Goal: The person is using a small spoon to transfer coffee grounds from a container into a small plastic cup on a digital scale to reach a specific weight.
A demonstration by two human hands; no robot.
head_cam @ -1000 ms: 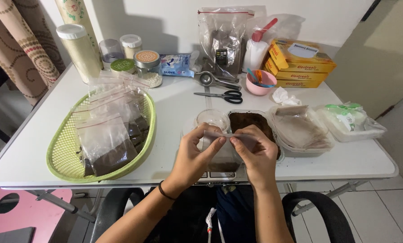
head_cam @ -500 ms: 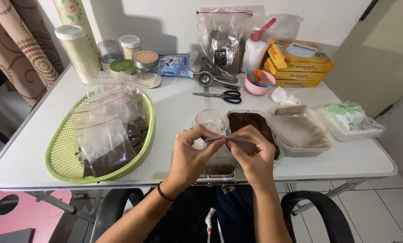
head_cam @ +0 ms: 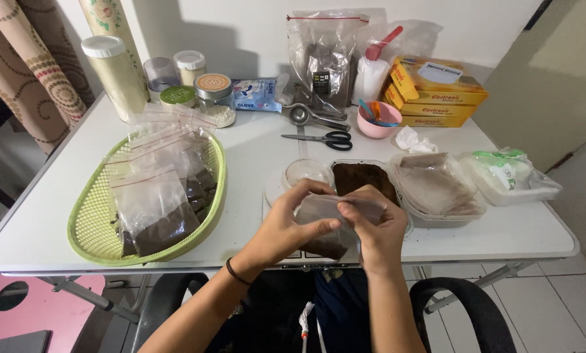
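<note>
Both my hands hold one small clear zip bag (head_cam: 332, 225) with dark brown powder in its bottom, at the near edge of the white table (head_cam: 253, 150). My left hand (head_cam: 286, 225) pinches the bag's top from the left. From the right, my right hand (head_cam: 374, 225) pinches the same top edge. Just behind them sits a clear tub (head_cam: 363, 178) of the brown powder and a small round clear cup (head_cam: 308, 171).
A green oval basket (head_cam: 97, 222) holds several filled zip bags (head_cam: 159, 212) at left. Black scissors (head_cam: 319, 138), a pink bowl (head_cam: 379, 120), yellow boxes (head_cam: 436, 91), jars (head_cam: 212, 85) and a large bag (head_cam: 324, 59) stand at the back. Clear trays (head_cam: 436, 186) sit at right.
My fingers have slid along the bag's top edge and the bag has come slightly nearer to me. Nothing else on the table moved.
</note>
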